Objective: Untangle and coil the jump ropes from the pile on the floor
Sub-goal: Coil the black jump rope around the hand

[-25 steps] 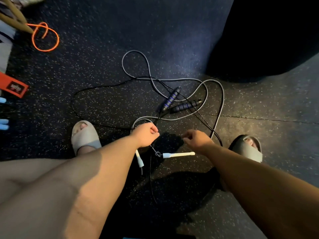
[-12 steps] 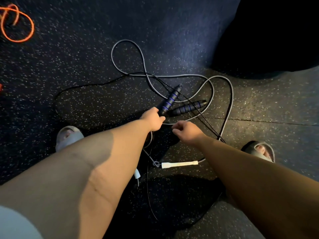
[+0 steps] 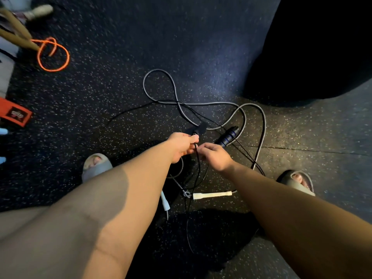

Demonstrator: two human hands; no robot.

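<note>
Two jump ropes lie tangled on the dark speckled floor. A grey rope [image 3: 244, 115] loops out ahead and ends in white handles [image 3: 212, 195]. A thin black rope [image 3: 198, 168] has black handles with blue rings. My left hand [image 3: 182, 146] grips one black handle [image 3: 198, 128], lifted off the floor. My right hand [image 3: 214, 156] pinches the thin black cord just below that handle. The other black handle [image 3: 226, 136] rests on the floor beside my right hand.
My sandalled feet [image 3: 95, 166] [image 3: 298, 181] stand on either side of the pile. An orange cord loop [image 3: 53, 55] lies far left, with tan sticks [image 3: 17, 35] and a red strap [image 3: 15, 113]. A large black shape [image 3: 312, 47] fills the upper right.
My left hand has taken hold of one black handle and lifted it. My right hand has closed on the black cord next to it. The second black handle has shifted.
</note>
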